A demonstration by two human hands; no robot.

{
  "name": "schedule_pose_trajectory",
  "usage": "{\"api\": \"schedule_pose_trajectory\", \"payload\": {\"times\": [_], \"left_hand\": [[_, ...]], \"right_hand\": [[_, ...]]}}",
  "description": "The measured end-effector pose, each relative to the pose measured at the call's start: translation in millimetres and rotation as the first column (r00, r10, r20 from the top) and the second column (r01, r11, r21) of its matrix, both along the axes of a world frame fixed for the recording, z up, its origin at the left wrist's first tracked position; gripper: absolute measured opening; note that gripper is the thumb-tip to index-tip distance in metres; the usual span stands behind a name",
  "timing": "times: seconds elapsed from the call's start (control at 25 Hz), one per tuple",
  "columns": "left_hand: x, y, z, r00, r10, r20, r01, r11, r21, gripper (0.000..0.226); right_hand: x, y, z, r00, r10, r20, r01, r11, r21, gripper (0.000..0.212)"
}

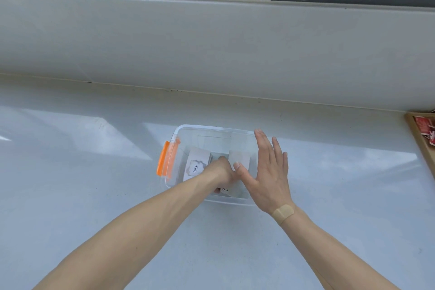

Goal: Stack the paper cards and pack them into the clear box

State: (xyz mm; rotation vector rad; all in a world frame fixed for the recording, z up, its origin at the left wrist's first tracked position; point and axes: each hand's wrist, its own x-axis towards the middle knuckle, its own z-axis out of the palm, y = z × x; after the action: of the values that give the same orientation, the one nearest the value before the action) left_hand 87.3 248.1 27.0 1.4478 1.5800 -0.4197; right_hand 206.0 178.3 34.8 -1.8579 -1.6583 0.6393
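Clear box [237, 133] sits centre frame, card stacks [197, 164] inside (packing step). Left hand [220, 172] reaches in, grasp hidden; right hand [267, 172] flat, released. Next: square the stacks, withdraw.

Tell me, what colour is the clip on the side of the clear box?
Orange. The clip sits on the left end of the clear box, plain in the head view.

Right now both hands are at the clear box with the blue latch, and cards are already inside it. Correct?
Not quite: the latch is orange, not blue, as the head view shows. The rest holds: left hand and right hand are at the clear box, with cards inside.
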Motion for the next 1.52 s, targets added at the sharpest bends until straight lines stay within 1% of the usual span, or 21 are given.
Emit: {"api": "schedule_pose_trajectory", "payload": {"times": [0.12, 0.2, 0.32, 0.36, 0.44, 0.52, 0.6, 0.68, 0.76, 0.84, 0.92, 1.04, 1.12, 1.24, 1.36, 1.44, 1.52], "left_hand": [[2.7, -4.6, -0.4, 0.995, 0.092, 0.027, -0.090, 0.994, -0.060, 0.043], [3.4, -5.6, 0.8, 0.995, 0.093, 0.025, -0.090, 0.992, -0.083, 0.042], [4.4, -3.8, 1.1, 1.000, -0.011, -0.009, 0.011, 0.999, -0.052, 0.038], [4.2, -4.9, 0.0, 0.999, -0.042, -0.004, 0.042, 0.999, -0.017, 0.038], [3.5, -9.4, -3.6, 0.992, -0.122, 0.020, 0.119, 0.986, 0.116, 0.038], [4.0, -15.2, -2.0, 0.975, -0.222, 0.009, 0.217, 0.960, 0.176, 0.033], [7.6, -14.1, -1.7, 0.958, -0.284, -0.047, 0.288, 0.952, 0.104, 0.014], [9.1, -11.5, 3.7, 0.940, -0.326, -0.097, 0.331, 0.943, 0.038, 0.020], [8.1, -6.5, 0.0, 0.934, -0.348, -0.077, 0.351, 0.936, 0.028, 0.020], [6.1, -6.1, -0.4, 0.945, -0.320, -0.070, 0.323, 0.946, 0.039, 0.026], [5.7, -7.1, -2.1, 0.945, -0.322, -0.062, 0.325, 0.945, 0.040, 0.025], [7.9, -11.5, 1.9, 0.923, -0.347, -0.168, 0.362, 0.929, 0.072, 0.018], [11.9, -14.3, 6.1, 0.903, -0.356, -0.241, 0.380, 0.923, 0.061, 0.015], [12.9, -16.7, 13.4, 0.892, -0.369, -0.262, 0.398, 0.915, 0.062, 0.016], [11.3, -14.7, 16.6, 0.895, -0.382, -0.231, 0.395, 0.918, 0.013, 0.021], [8.6, -16.7, 24.7, 0.902, -0.361, -0.236, 0.379, 0.925, 0.030, 0.026], [3.1, -19.7, 31.9, 0.942, -0.244, -0.229, 0.270, 0.958, 0.092, 0.039]], "right_hand": [[-0.8, 0.6, 0.2, 1.000, -0.004, -0.004, 0.004, 1.000, -0.003, 0.078], [-2.1, 1.1, 0.7, 1.000, -0.004, -0.013, 0.004, 1.000, -0.004, 0.078], [-1.8, 0.7, 0.6, 1.000, -0.007, -0.013, 0.007, 1.000, -0.007, 0.077], [-1.8, 0.6, 0.7, 1.000, -0.006, -0.012, 0.006, 1.000, -0.007, 0.077], [-1.7, 0.8, 1.2, 1.000, -0.009, -0.009, 0.009, 1.000, -0.005, 0.077], [-2.0, 0.8, 1.7, 1.000, -0.010, 0.002, 0.010, 1.000, 0.000, 0.077], [-1.8, 0.3, 1.5, 1.000, -0.010, 0.001, 0.010, 1.000, 0.005, 0.077], [-1.4, 0.6, 1.3, 1.000, -0.009, -0.005, 0.009, 1.000, 0.002, 0.077], [-1.0, 1.2, 0.6, 1.000, -0.011, -0.003, 0.011, 1.000, 0.001, 0.077], [-0.6, 1.6, -0.1, 1.000, -0.013, -0.003, 0.013, 1.000, 0.002, 0.076], [-0.6, 1.7, -0.7, 1.000, -0.014, 0.001, 0.014, 1.000, 0.001, 0.076], [-1.5, 0.6, -2.5, 1.000, -0.013, 0.010, 0.013, 1.000, 0.003, 0.075], [-0.2, 0.8, -3.4, 1.000, -0.019, 0.019, 0.019, 1.000, 0.004, 0.075], [0.0, 1.6, -3.4, 0.999, -0.009, 0.038, 0.009, 1.000, 0.001, 0.074], [1.7, 0.3, -4.0, 0.995, 0.008, 0.096, -0.008, 1.000, -0.009, 0.068], [1.5, 1.4, -1.6, 0.989, 0.020, 0.148, -0.018, 1.000, -0.019, 0.065], [1.7, 2.5, 2.2, 0.980, 0.037, 0.195, -0.029, 0.999, -0.043, 0.064]]}}
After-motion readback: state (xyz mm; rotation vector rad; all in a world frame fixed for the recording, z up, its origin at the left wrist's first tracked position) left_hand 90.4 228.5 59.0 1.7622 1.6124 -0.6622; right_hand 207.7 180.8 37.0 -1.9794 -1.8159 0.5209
